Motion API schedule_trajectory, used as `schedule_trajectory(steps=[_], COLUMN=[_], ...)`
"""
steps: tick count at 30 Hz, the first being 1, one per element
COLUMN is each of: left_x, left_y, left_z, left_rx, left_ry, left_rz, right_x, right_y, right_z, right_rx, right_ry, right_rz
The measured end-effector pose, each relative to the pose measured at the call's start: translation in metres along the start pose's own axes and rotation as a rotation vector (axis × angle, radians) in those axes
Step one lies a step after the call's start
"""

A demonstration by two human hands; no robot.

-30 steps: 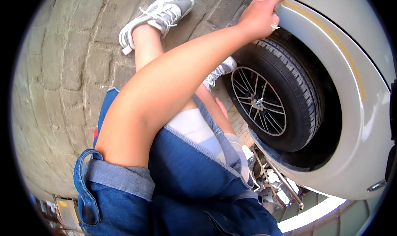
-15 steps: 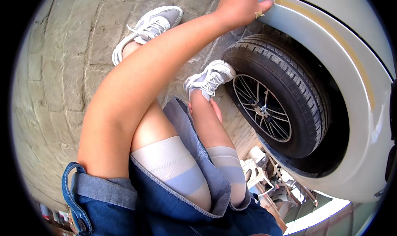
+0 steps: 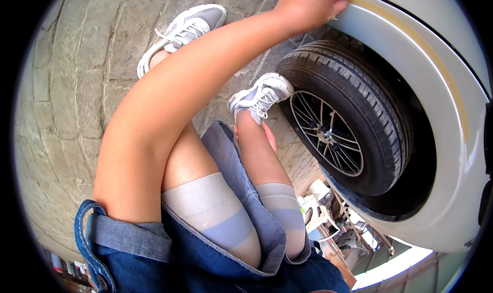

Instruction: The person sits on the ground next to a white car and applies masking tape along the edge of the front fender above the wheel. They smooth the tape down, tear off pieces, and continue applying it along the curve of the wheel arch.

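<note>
My left arm reaches across to the pale car fender (image 3: 452,175). There my left hand (image 3: 313,6) has its thumb and fingers pinched at the upper end of a strip of tan masking tape (image 3: 421,46), which curves along the fender above the wheel arch. A small scrap of tape (image 3: 332,19) shows just below the thumb. Lower down, my right hand (image 3: 270,138) is mostly hidden behind my right lower leg (image 3: 262,152). Parts of its fingers show on both sides of the leg, wrapped around it just above the sneaker (image 3: 264,95).
A car tyre (image 3: 354,82) with a spoked rim (image 3: 326,136) stands close to my right foot. My other sneaker (image 3: 197,26) rests on the stone paving (image 3: 77,103). Assorted clutter and a white chair (image 3: 323,226) lie beyond the wheel at the lower right.
My left hand has moved slightly right and up along the fender. The tape scrap near the thumb is less visible now. My right hand stays at the leg.
</note>
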State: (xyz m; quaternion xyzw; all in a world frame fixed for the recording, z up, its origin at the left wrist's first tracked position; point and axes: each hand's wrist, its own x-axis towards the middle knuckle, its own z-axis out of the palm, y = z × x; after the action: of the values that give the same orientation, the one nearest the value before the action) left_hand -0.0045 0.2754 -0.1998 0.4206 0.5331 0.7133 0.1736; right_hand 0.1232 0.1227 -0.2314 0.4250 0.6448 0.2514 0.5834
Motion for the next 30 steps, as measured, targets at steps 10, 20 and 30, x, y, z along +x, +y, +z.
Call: schedule_trajectory(steps=[10, 20, 30], left_x=[0.000, 0.001, -0.002], left_y=[0.000, 0.000, 0.000], left_z=[-0.001, 0.001, 0.005], left_rx=[0.030, 0.039, -0.013], left_ry=[0.001, 0.009, 0.029], left_rz=[-0.004, 0.017, -0.094], right_x=[0.011, 0.012, 0.011], right_y=[-0.016, -0.020, -0.023], right_z=[0.005, 0.008, 0.008], right_rx=[-0.132, -0.172, -0.164], right_ry=[-0.038, -0.055, -0.058], right_rz=[0.058, 0.063, 0.061])
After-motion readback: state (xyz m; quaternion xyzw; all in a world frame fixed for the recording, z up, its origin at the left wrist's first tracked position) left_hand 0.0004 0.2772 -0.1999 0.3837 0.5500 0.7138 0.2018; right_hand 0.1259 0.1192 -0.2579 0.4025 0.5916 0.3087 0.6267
